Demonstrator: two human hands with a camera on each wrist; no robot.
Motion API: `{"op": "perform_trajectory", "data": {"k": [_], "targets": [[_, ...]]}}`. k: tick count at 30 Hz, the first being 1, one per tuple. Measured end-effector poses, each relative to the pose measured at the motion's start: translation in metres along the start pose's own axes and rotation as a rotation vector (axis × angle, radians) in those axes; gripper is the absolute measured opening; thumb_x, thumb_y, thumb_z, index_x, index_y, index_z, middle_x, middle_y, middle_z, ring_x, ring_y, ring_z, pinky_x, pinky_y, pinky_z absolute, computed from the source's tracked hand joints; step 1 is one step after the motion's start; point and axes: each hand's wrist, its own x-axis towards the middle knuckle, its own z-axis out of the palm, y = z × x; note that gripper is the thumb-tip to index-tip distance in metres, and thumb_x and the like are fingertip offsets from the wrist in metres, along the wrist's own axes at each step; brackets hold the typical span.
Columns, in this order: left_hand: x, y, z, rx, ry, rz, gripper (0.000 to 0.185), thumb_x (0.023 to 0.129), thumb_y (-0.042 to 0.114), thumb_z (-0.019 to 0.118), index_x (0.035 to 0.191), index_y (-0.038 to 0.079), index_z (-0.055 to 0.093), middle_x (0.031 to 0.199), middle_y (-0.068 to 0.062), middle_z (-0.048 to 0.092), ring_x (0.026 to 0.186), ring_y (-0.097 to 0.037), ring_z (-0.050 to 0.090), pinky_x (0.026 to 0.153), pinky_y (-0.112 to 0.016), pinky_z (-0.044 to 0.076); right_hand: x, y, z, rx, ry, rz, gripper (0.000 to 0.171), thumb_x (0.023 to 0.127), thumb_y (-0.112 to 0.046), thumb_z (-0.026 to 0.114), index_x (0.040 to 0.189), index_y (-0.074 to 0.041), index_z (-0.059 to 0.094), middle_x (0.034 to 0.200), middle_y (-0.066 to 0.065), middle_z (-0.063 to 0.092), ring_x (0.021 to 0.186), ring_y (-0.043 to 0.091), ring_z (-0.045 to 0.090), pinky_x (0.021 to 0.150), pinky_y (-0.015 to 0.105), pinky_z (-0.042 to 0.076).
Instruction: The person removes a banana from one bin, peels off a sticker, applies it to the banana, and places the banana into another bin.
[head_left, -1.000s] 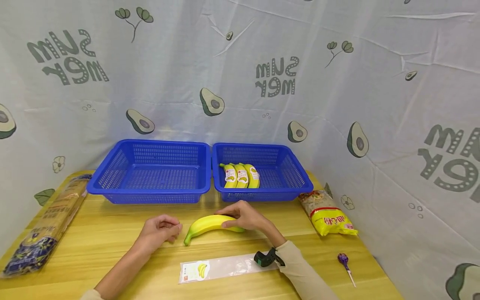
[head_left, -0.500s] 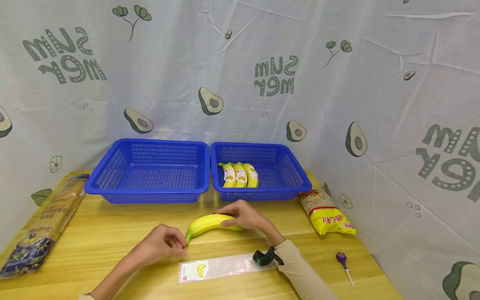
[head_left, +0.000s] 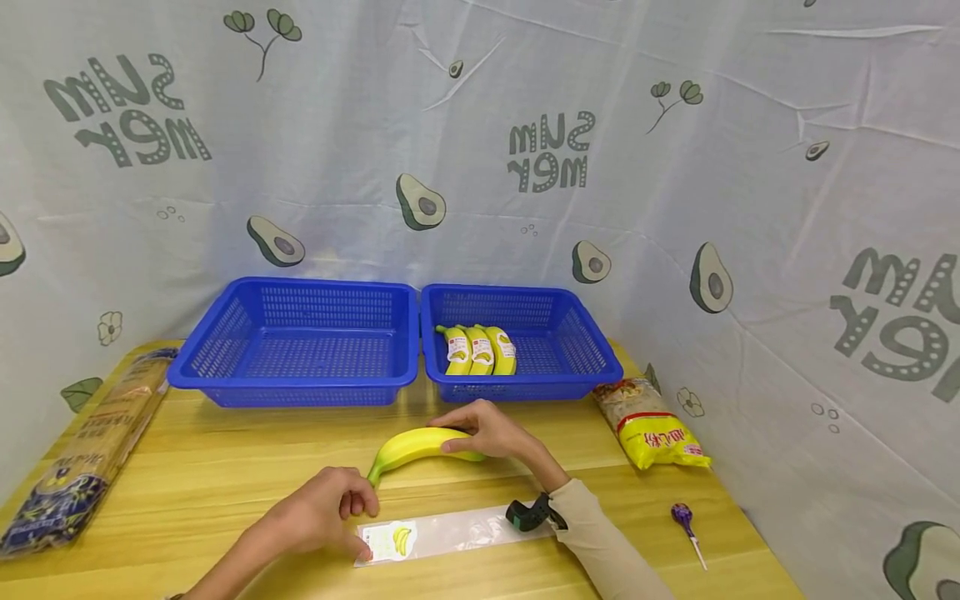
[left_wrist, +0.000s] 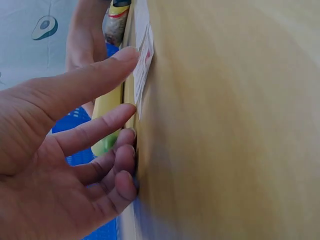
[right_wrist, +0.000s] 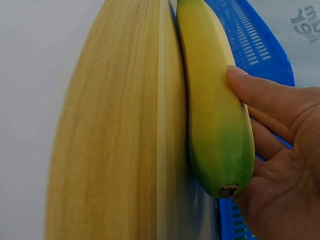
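A loose yellow banana lies on the wooden table in front of the baskets. My right hand grips its right end, thumb on top. The right wrist view shows the banana with green near its tip and my fingers curled round it. A flat clear bag with a banana label lies nearer me. My left hand rests its fingertips on the bag's left, labelled end. In the left wrist view the thumb and fingers reach the bag's edge.
Two blue baskets stand at the back: the left one holds nothing, the right one holds three bagged bananas. Long noodle packs lie at the left edge and the right. A purple lollipop lies front right.
My left hand has moved from beside the banana's stem end toward me and onto the labelled end of the clear bag. The right hand and banana have stayed put.
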Motion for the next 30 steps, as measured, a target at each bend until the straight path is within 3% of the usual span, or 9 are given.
{"op": "perform_trajectory", "data": {"k": [7,13,21,25,30], "targets": [[0.002,0.017,0.016,0.197,0.085,-0.131,0.048,0.056,0.006,0.106,0.084,0.017,0.069,0.085,0.003,0.055,0.084,-0.017,0.048,0.070,-0.027,0.045,-0.001,0.001,-0.002,-0.001,0.000,0.016,0.037,0.097,-0.003,0.080,0.133,0.004,0.073,0.133,0.018,0.074,0.106,0.007,0.071,0.090,0.022,0.060],[0.000,0.020,0.019,0.209,0.093,-0.133,0.043,0.059,0.003,0.104,0.077,0.020,0.069,0.083,0.006,0.056,0.080,-0.013,0.049,0.067,-0.027,0.045,0.000,0.003,-0.001,-0.003,-0.001,0.007,0.036,0.097,-0.004,0.080,0.132,0.004,0.073,0.131,0.018,0.074,0.099,0.000,0.066,0.086,0.021,0.059],[-0.002,0.018,0.019,0.195,0.085,-0.114,0.039,0.064,0.005,0.100,0.078,0.022,0.069,0.081,0.008,0.057,0.081,-0.012,0.049,0.068,-0.027,0.043,0.000,0.002,-0.001,0.005,-0.005,-0.007,0.036,0.098,-0.003,0.079,0.132,0.006,0.073,0.131,0.020,0.074,0.100,0.004,0.066,0.087,0.021,0.059],[-0.003,0.016,0.017,0.115,0.061,-0.070,0.037,0.068,0.001,0.096,0.082,0.019,0.068,0.080,0.006,0.057,0.080,-0.010,0.049,0.068,-0.024,0.044,-0.001,0.000,-0.001,-0.012,-0.008,-0.004,0.037,0.098,-0.004,0.079,0.133,0.006,0.073,0.132,0.019,0.074,0.107,0.010,0.070,0.091,0.021,0.059],[0.001,0.015,0.015,-0.091,-0.009,-0.058,0.037,0.075,-0.009,0.091,0.098,0.007,0.066,0.082,-0.001,0.061,0.074,-0.013,0.056,0.065,-0.023,0.049,-0.001,-0.003,-0.002,-0.005,-0.016,-0.001,0.038,0.098,-0.004,0.079,0.133,0.006,0.072,0.133,0.020,0.074,0.117,0.016,0.072,0.098,0.023,0.058]]}}
